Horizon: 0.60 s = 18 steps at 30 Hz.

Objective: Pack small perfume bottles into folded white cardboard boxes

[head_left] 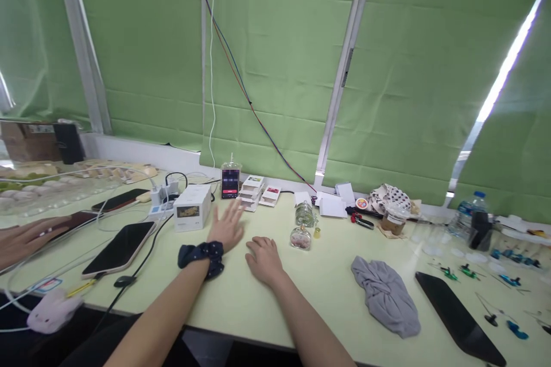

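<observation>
My left hand (226, 228), with a dark spotted scrunchie (206, 258) around its wrist, is spread over the tabletop with nothing in it. It is close to a white box (192, 207) and in front of an upright phone (230, 182). My right hand (264, 259) rests on the table, its fingers slightly bent and apart, holding nothing. Beyond it to the right stand a greenish glass bottle (303, 215), a clear round bottle (300, 238) and a small yellowish cap (317, 233). Small white drawer boxes (251, 192) sit behind my hands.
Another person's hand (32, 238) lies at the left edge. Phones (118, 248) and cables surround a power strip (161, 206). To the right are a grey cloth (386, 297), a black phone (460, 318), red-handled pliers (361, 220) and a water bottle (473, 209).
</observation>
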Motion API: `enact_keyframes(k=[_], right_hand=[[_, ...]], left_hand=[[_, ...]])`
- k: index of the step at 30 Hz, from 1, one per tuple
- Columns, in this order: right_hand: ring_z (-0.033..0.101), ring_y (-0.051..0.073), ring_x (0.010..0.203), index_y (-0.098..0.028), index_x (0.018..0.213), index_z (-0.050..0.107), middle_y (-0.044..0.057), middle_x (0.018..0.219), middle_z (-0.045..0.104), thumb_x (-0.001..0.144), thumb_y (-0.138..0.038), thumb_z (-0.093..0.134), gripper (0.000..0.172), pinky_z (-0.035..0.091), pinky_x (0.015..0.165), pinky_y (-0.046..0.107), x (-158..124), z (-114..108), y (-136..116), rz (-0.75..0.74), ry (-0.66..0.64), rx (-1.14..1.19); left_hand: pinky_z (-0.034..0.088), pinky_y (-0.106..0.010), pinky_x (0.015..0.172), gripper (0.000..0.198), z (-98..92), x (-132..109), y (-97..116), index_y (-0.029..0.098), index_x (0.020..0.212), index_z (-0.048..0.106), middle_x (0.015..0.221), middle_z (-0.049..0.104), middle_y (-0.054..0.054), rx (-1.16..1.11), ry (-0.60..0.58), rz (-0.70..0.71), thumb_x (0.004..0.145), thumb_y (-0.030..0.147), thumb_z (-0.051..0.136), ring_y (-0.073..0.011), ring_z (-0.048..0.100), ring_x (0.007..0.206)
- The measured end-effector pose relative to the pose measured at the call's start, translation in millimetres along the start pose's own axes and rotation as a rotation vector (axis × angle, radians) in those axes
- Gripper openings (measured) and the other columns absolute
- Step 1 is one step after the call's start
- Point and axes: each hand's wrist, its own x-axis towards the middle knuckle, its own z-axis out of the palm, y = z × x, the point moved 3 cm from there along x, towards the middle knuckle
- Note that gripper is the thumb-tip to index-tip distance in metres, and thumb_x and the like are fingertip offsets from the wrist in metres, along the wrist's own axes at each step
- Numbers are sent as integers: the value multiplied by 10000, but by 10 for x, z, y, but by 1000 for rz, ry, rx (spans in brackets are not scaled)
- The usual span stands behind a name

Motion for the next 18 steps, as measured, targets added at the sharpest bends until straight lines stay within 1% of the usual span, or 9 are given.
enact_keyframes(k=[1, 3, 6, 8, 9, 11, 13, 16, 18], right_hand=[[422, 241, 1237, -257, 1216, 563, 49, 1313, 534, 884, -313, 451, 354, 251, 1086, 465, 2, 11, -10, 0, -1, -6], [405, 252, 1263, -253, 1246, 537, 58, 1340, 515, 899, -307, 422, 370, 232, 1093, 494, -6, 37, -26, 7, -12, -26], [304, 293, 1348, -194, 1340, 443, 103, 1438, 408, 935, -312, 326, 438, 174, 1101, 560, -78, 70, -29, -7, -62, -56], [237, 313, 1382, -147, 1388, 375, 135, 1481, 327, 949, -337, 278, 487, 155, 1109, 567, -164, 71, -25, -61, -113, -60], [225, 313, 1387, -140, 1399, 355, 140, 1491, 304, 953, -353, 266, 503, 156, 1115, 558, -211, 62, -23, -94, -132, -55], [224, 309, 1389, -148, 1411, 337, 137, 1496, 293, 955, -380, 259, 518, 169, 1123, 542, -294, 31, -16, -137, -144, -45], [236, 312, 1385, -157, 1412, 338, 136, 1492, 302, 952, -392, 269, 521, 185, 1122, 542, -345, 3, -13, -148, -129, -46], [262, 319, 1375, -169, 1402, 357, 133, 1480, 330, 947, -404, 292, 516, 208, 1115, 550, -360, 0, -17, -145, -88, -45], [276, 318, 1369, -184, 1398, 364, 127, 1474, 344, 944, -417, 305, 514, 220, 1110, 554, -343, 28, -11, -147, -65, -37]], left_hand=[[-70, -545, 1113, 577, 109, -19, 61, 262, 1393, 385, 1508, 294, -66, -24, -61, 70, 822, 297, 463, -240, 185, 1412], [8, -555, 1119, 520, 281, -37, 95, 279, 1363, 429, 1488, 340, -63, -56, -133, 130, 845, 316, 451, -242, 237, 1398], [130, -553, 1112, 474, 462, -2, 21, 269, 1329, 475, 1471, 370, -68, -78, -212, 149, 865, 351, 431, -254, 272, 1385], [191, -528, 1107, 477, 574, 63, -22, 231, 1328, 479, 1478, 355, -80, -99, -261, 172, 875, 360, 408, -262, 260, 1389], [219, -509, 1104, 481, 632, 106, -24, 209, 1329, 478, 1481, 348, -88, -115, -278, 192, 878, 356, 397, -265, 255, 1390], [262, -465, 1101, 484, 750, 212, 18, 167, 1323, 480, 1480, 350, -103, -152, -279, 239, 880, 337, 388, -267, 255, 1389], [278, -433, 1104, 480, 860, 334, 110, 137, 1312, 483, 1475, 357, -116, -180, -252, 272, 875, 313, 390, -268, 260, 1386], [284, -418, 1108, 447, 986, 525, 286, 122, 1267, 511, 1474, 353, -120, -200, -218, 300, 857, 268, 407, -273, 256, 1385], [284, -417, 1107, 400, 1031, 646, 382, 125, 1197, 550, 1463, 369, -116, -197, -205, 296, 833, 233, 421, -276, 251, 1385]])
